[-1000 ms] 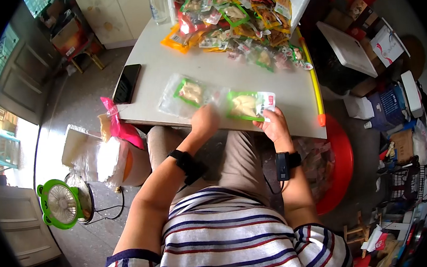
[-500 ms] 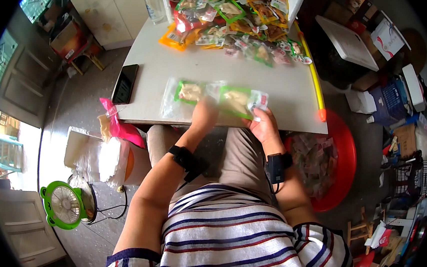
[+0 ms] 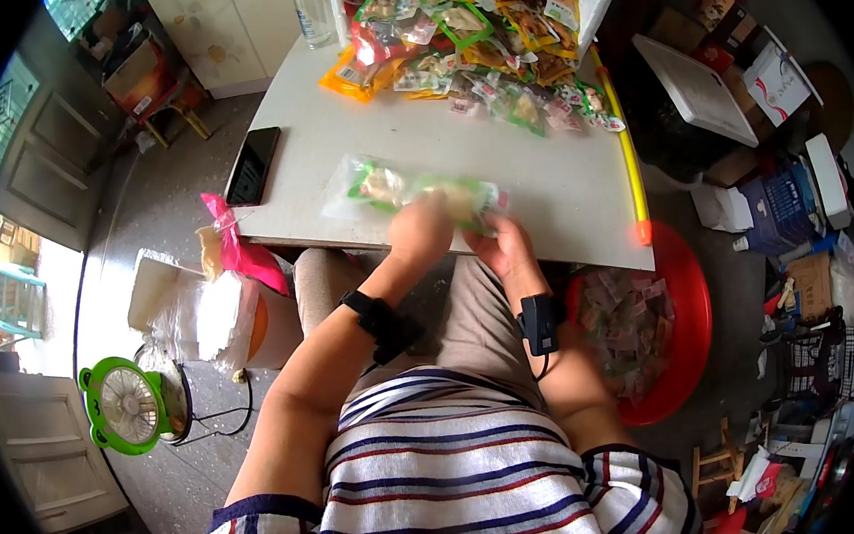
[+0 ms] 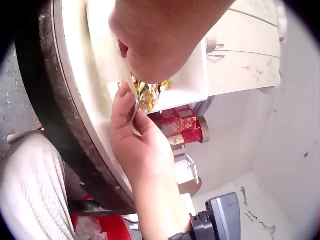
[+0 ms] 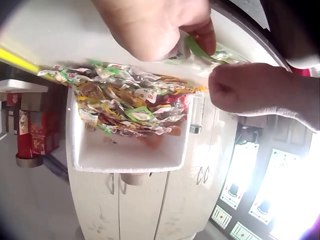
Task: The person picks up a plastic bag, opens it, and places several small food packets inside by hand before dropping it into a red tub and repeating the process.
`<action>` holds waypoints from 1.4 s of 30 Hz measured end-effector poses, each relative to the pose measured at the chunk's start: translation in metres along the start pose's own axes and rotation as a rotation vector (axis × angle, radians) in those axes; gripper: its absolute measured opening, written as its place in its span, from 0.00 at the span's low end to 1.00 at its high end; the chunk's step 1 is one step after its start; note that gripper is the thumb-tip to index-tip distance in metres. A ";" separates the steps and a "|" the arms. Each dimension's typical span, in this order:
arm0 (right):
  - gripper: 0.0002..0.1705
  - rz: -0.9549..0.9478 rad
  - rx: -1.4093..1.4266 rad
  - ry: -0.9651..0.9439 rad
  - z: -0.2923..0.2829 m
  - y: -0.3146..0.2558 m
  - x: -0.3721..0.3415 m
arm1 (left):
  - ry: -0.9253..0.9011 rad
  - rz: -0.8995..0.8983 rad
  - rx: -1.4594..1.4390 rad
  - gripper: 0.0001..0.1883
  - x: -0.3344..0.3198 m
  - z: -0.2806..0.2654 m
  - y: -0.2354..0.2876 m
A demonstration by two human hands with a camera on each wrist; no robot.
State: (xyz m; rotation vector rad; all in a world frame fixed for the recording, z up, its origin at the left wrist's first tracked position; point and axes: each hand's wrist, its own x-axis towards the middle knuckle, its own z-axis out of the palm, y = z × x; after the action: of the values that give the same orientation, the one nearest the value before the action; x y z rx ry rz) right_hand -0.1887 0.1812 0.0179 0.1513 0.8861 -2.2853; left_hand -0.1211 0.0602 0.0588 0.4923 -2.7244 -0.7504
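On the near part of the table (image 3: 308, 156) lies a clear plastic bag (image 3: 341, 188) with a green-edged food packet (image 3: 380, 182) showing through it. My left hand (image 3: 422, 229) is curled at the bag's near edge and grips it, its fingertips hidden from above. My right hand (image 3: 504, 246) pinches a second green-edged packet (image 3: 454, 201) by its right end. That packet is blurred, and its left end overlaps the bag beside my left hand. In the right wrist view, the packet's green edge (image 5: 199, 50) shows under the right fingers.
A white foam box (image 5: 127, 155) spills a heap of colourful packets (image 3: 470, 48) at the table's back. A yellow stick (image 3: 622, 141) lies along the right edge. A phone (image 3: 253, 167) and a glass (image 3: 312, 13) stand left. Below right is a red basin (image 3: 692, 346) of packets.
My right hand has moved left with its packet, bringing it from beside the bag to overlapping it. My left hand stays near the bag, shifted slightly right.
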 end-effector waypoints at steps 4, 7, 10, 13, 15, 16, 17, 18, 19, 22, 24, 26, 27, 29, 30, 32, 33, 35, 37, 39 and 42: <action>0.12 0.146 0.001 -0.235 0.011 0.022 0.015 | 0.027 0.067 0.028 0.05 -0.001 -0.007 0.005; 0.10 0.128 -0.556 -0.115 0.028 0.005 -0.002 | 0.079 0.114 -0.004 0.05 -0.008 0.000 -0.006; 0.08 -0.222 -1.056 -0.098 -0.023 0.013 0.033 | 0.091 0.117 -0.042 0.05 -0.015 0.010 -0.019; 0.06 -0.099 -1.121 -0.079 -0.010 0.005 0.019 | 0.089 0.170 -0.020 0.05 -0.022 0.013 -0.024; 0.06 0.055 -1.103 -0.084 0.019 0.000 0.002 | 0.061 0.181 -0.003 0.05 -0.024 0.009 -0.020; 0.06 0.131 -1.093 -0.086 0.026 0.002 -0.001 | 0.059 0.164 -0.015 0.05 -0.025 0.009 -0.020; 0.07 0.091 -1.142 -0.115 0.029 0.005 -0.001 | 0.056 0.146 -0.027 0.05 -0.026 0.008 -0.020; 0.06 0.093 -1.108 -0.166 0.028 0.011 0.005 | 0.052 0.130 -0.039 0.05 -0.027 0.008 -0.020; 0.06 0.095 -1.073 -0.215 0.020 0.021 0.016 | 0.048 0.115 -0.038 0.05 -0.029 0.006 -0.019; 0.09 -0.320 -1.307 -0.384 0.001 0.047 0.046 | 0.025 0.099 -0.044 0.06 -0.032 0.000 -0.019; 0.11 -0.233 -1.510 -0.461 0.010 0.037 0.043 | 0.065 0.164 -0.008 0.08 -0.032 0.000 -0.024; 0.11 -0.159 -1.714 -0.448 0.036 0.015 0.024 | 0.142 0.219 0.043 0.11 -0.033 0.003 -0.032; 0.11 -0.120 -1.751 -0.441 0.039 0.008 0.023 | 0.195 0.236 0.063 0.11 -0.033 0.003 -0.032; 0.10 -0.161 -1.726 -0.446 0.020 0.006 0.036 | 0.222 0.216 0.076 0.14 -0.034 0.006 -0.036; 0.10 -0.084 -1.677 -0.407 0.023 -0.004 0.035 | 0.218 0.226 0.091 0.14 -0.032 0.008 -0.039; 0.09 0.064 -1.572 -0.331 0.032 -0.028 0.034 | 0.211 0.246 0.124 0.14 -0.027 0.011 -0.045; 0.08 -0.005 -1.551 -0.305 0.029 -0.037 0.036 | 0.217 0.248 0.138 0.14 -0.024 0.013 -0.048; 0.09 -0.081 -1.549 -0.220 0.022 -0.054 0.046 | 0.229 0.256 0.160 0.13 -0.016 0.018 -0.052; 0.09 -0.265 -1.609 -0.124 0.006 -0.072 0.066 | 0.342 0.291 0.130 0.11 -0.011 0.025 -0.054; 0.09 -0.561 -1.711 -0.021 -0.005 -0.085 0.091 | 0.416 0.324 0.127 0.09 -0.008 0.027 -0.056; 0.08 -0.690 -1.860 0.178 0.006 -0.103 0.112 | 0.459 0.340 0.141 0.09 -0.007 0.029 -0.057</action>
State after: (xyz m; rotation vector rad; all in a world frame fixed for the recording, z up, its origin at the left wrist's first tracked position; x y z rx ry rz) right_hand -0.3387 0.1712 0.0424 -0.8618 2.9696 -0.9869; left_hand -0.1109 0.0296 0.0030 0.1872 -2.3451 -0.3108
